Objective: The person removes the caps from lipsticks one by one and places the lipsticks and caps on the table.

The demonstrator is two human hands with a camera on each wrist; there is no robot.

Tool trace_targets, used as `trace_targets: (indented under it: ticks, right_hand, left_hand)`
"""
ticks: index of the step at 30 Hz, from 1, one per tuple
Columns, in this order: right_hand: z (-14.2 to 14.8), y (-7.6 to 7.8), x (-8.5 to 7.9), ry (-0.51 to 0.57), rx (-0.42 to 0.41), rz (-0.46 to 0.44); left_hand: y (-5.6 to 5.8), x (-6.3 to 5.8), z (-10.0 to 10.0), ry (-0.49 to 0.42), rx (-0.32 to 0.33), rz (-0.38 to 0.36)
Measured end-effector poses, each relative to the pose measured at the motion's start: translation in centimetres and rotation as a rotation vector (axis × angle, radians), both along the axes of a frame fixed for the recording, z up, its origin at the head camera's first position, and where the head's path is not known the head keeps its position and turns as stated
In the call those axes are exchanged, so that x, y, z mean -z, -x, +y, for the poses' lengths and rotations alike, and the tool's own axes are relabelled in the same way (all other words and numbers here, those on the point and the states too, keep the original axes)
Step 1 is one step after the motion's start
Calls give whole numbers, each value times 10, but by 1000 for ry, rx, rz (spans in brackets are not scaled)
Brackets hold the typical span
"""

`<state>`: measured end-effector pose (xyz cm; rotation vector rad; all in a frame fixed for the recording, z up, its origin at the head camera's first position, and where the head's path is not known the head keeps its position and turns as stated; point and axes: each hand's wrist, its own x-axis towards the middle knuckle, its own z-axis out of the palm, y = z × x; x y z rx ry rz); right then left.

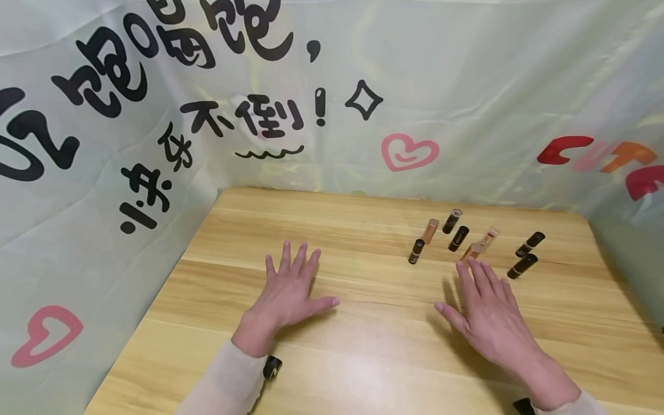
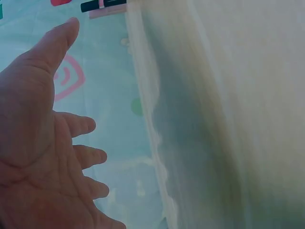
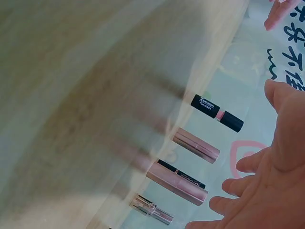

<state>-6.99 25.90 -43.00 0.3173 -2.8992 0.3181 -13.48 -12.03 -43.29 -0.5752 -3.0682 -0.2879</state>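
Beige sleeves (image 1: 223, 380) lead to two bare hands. The right hand (image 1: 493, 320) hovers palm down over the right half of the desk (image 1: 363, 357), fingers straight, thumb held out, gripping nothing. Its fingertips are near a rose-gold tube (image 1: 473, 251); the right wrist view shows a gap between them. A clear-and-pink tube (image 1: 489, 238) stands just beside that one. Towards the far edge are a black tube (image 1: 459, 238), a clear-topped black tube (image 1: 452, 222), a slim rose-gold tube (image 1: 430, 231) and a small black tube (image 1: 417, 252); two more black tubes (image 1: 522, 266) stand nearer the right edge. All eight are upright, grouped towards the far right corner.

The left hand (image 1: 287, 297) is over the left half, fingers fanned, holding nothing, well apart from the tubes. Beyond the far edge hangs pale cloth (image 1: 467, 69) with black lettering (image 1: 320, 102).
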Motion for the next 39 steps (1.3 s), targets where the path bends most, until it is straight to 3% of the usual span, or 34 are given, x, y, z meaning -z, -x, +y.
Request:
trace_targets:
  ticks: [10,16,22,28,32,39]
  right_hand:
    - [-2,9,-8,139,-6,70]
    - [-9,31,-13,261,36,96]
    - [-19,62,-18,355,64,22]
    - [-31,89,-15,450,40,-28]
    - [-36,96,-10,486,65,-71]
    - [-38,101,-1,469,100,-107]
  left_hand:
    - [9,-2,7,-153,-11,49]
    - [20,-5,25,-281,-10,47]
    - [34,-8,53,-316,-6,-11]
    - [46,-7,79,-430,0,-139]
    - [52,-2,95,-482,-2,-200]
    - [57,6,111,-514,12,-243]
